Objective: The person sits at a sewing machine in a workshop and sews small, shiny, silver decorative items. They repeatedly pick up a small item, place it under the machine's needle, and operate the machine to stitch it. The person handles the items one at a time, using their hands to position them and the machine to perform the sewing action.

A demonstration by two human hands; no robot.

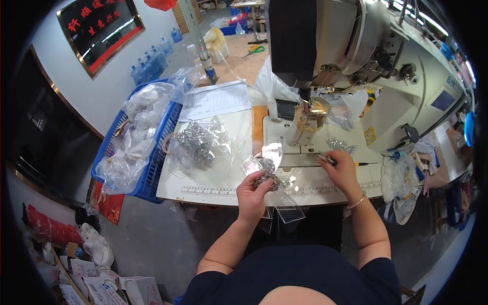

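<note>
My left hand [252, 190] holds a small sparkly silver trim piece [267, 173] attached to clear plastic strips [284, 206] that hang over the table's front edge. My right hand [343, 170] rests on the sewing table to the right and pinches a thin dark tool [328, 159], probably tweezers. The needle area [311, 114] of an industrial sewing machine [356, 56] stands just beyond both hands. Another silver trim piece [339, 145] lies on the machine bed near my right hand.
A pile of silver trims in clear bags [197, 144] lies at the table's left. A blue crate [152, 152] of clear bags hangs off the left edge. Paper sheets [218, 99] lie behind. White bags [401, 185] sit at right. Boxes [101, 284] stand on the floor.
</note>
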